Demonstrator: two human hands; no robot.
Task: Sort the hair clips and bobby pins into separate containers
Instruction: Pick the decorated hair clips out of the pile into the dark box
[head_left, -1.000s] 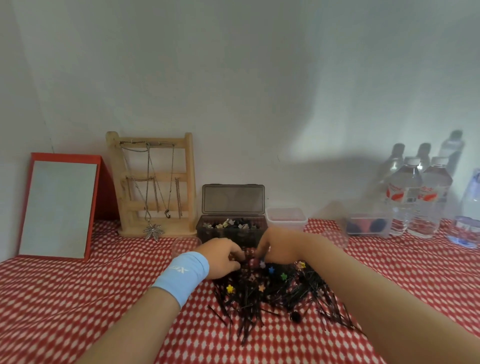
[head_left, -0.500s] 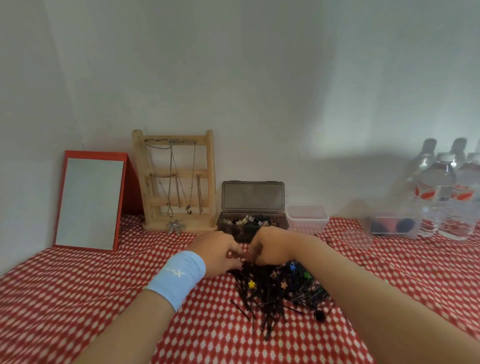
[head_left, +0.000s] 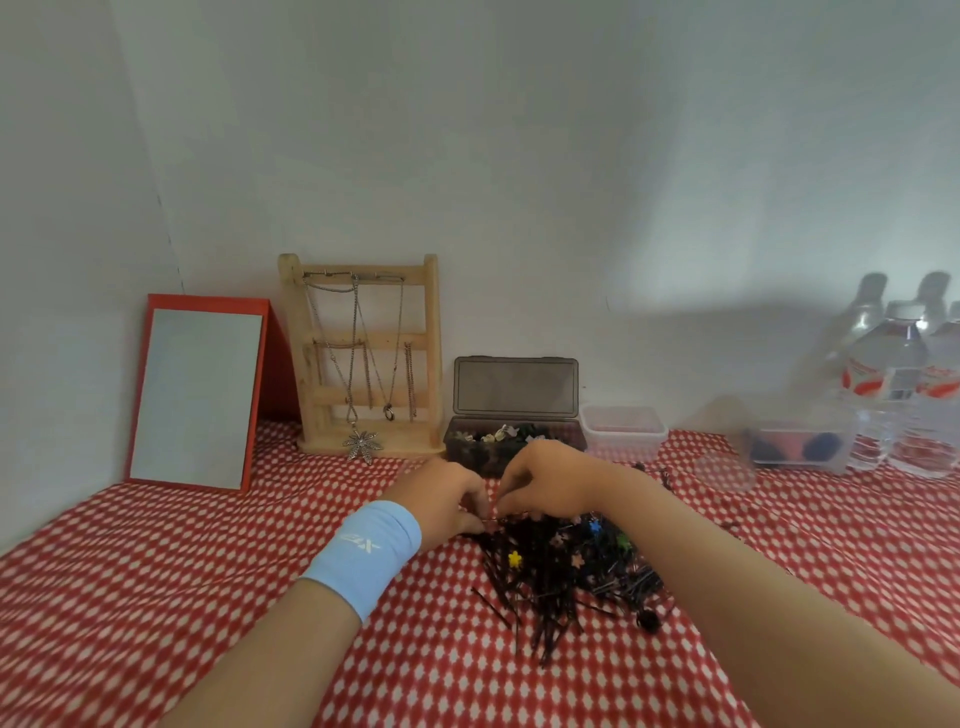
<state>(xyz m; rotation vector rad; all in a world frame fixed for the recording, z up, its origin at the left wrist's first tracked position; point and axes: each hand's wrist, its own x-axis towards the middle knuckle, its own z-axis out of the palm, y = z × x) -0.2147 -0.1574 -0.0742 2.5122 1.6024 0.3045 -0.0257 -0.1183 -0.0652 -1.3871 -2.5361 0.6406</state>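
Note:
A heap of black bobby pins (head_left: 558, 587) mixed with small coloured flower clips, such as a yellow one (head_left: 514, 558), lies on the red checked cloth. My left hand (head_left: 441, 499), with a light blue wristband, and my right hand (head_left: 545, 480) meet at the heap's far left edge, fingers curled and pinched together over a thin pin between them. Behind the hands stands a dark box (head_left: 467, 441) with its lid up, holding several small clips. A clear tub (head_left: 623, 431) sits to its right.
A red-framed mirror (head_left: 200, 395) and a wooden jewellery stand (head_left: 363, 358) with necklaces lean against the wall at the back left. Water bottles (head_left: 893, 384), a clear container with dark items (head_left: 800, 449) and a small clear cup (head_left: 724, 470) stand at the right.
The camera has turned left, so everything sits further right in view. Both hands have stayed together at the heap's far edge, still pinching among the pins.

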